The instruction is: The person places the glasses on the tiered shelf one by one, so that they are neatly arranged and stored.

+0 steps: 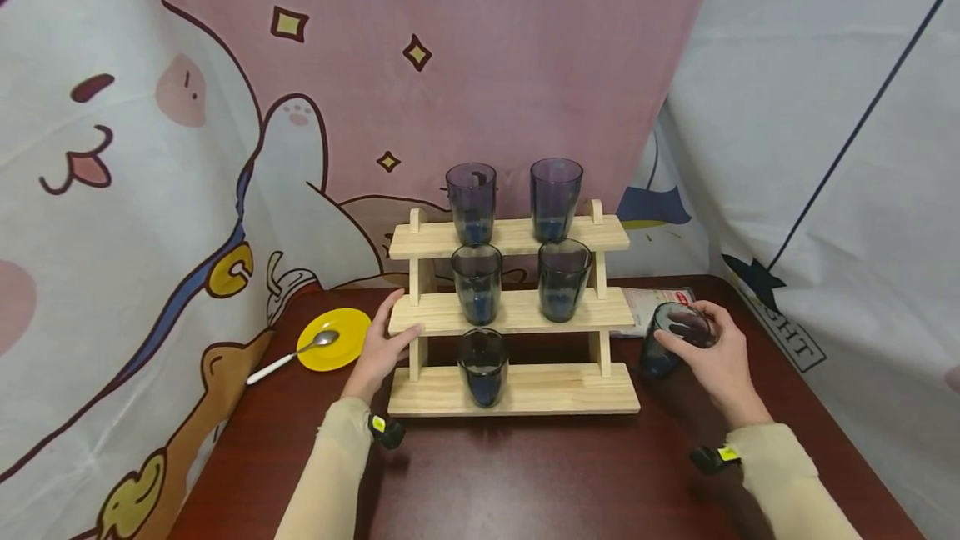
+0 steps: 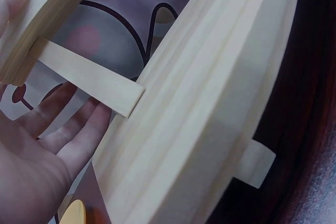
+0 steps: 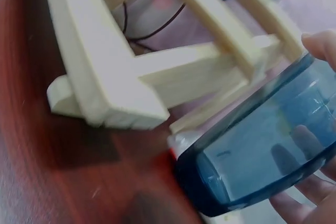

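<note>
A three-tier wooden shelf rack point(image 1: 562, 390) stands on the table. My left hand point(image 1: 385, 348) grips the left end of its middle tier, thumb over the board and the other fingers behind it; in the left wrist view the thumb point(image 2: 18, 1) lies on the wood. Off the rack's right side, my right hand point(image 1: 720, 357) holds a dark blue-tinted glass point(image 3: 257, 145), thumb at the near side and fingers round the far side. Tinted glasses stand upright on the rack: two on top, a left one point(image 1: 471, 202) and a right one point(image 1: 555, 198), two in the middle, and one point(image 1: 483, 369) on the bottom tier, left of centre.
A yellow plate point(image 1: 352, 327) sits left of the rack, with a white-handled spoon point(image 1: 281, 365) lying across its rim. Behind the held glass lies a flat plastic packet point(image 1: 637, 307). Printed cloth point(image 1: 525, 48) hangs round the back and sides of the dark red-brown table point(image 1: 525, 473).
</note>
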{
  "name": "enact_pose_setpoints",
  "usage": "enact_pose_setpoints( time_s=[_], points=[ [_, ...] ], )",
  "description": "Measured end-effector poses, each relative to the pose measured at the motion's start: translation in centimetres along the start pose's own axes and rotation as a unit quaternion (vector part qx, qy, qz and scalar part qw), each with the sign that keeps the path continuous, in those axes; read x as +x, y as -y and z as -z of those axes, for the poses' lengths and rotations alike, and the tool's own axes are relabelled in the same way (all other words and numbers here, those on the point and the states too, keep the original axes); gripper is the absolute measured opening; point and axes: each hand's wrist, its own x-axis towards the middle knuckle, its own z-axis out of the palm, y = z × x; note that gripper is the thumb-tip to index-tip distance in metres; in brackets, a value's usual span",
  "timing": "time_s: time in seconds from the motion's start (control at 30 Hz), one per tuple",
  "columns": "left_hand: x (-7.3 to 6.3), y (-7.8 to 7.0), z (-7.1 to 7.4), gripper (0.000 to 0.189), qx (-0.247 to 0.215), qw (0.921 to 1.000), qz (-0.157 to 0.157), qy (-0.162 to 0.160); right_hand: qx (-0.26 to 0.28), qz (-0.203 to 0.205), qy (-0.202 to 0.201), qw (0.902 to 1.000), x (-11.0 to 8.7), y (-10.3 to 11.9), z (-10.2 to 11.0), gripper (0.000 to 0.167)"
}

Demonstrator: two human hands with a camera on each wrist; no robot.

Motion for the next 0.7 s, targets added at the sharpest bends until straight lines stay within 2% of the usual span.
enact_pose_setpoints(
  time_s=[0.2, 0.43, 0.57, 0.7],
  points=[
    [-0.1, -0.1, 0.0, 0.078, 0.002, 1.0000, -0.002, 0.001, 0.050, 0.037, 0.001, 0.9981, -0.8, 1.7, 0.6, 0.065],
    [-0.1, -0.2, 0.0, 0.079, -0.005, 0.9999, 0.004, 0.008, 0.071, 0.069, 0.023, 0.9948, -1.9, 3.7, 0.7, 0.063],
    [-0.2, -0.4, -0.1, 0.079, -0.005, 0.9999, 0.003, 0.011, 0.110, 0.083, 0.052, 0.9891, -2.4, 4.6, 0.3, 0.063],
    [-0.3, -0.5, -0.1, 0.079, -0.006, 0.9999, 0.002, 0.011, 0.151, 0.079, 0.084, 0.9817, -2.8, 5.4, -0.5, 0.062]
  ],
)
